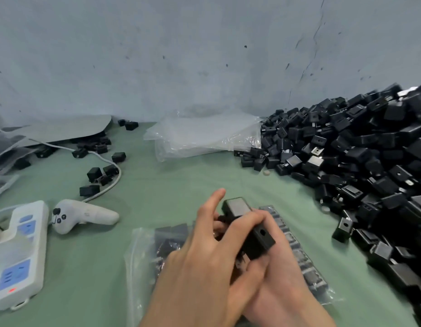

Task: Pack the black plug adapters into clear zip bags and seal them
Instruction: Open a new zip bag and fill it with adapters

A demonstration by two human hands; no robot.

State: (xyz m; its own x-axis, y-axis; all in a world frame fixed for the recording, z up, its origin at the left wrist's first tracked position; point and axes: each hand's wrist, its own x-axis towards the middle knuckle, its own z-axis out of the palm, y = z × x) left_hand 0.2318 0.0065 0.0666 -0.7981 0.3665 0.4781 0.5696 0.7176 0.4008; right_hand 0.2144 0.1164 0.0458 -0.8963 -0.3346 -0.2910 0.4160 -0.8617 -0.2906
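Both my hands grip a few adapters (250,228): left hand (204,263) on top, index lifted, right hand (284,277) under. Part-filled bag (143,256) below. Pile (370,161) right.

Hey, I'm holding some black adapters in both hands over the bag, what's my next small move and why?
Probably lower the held adapters into the clear zip bag lying beneath. The left hand and right hand both grip them over it, and packed adapters already fill part of it. Where its mouth lies is unclear.
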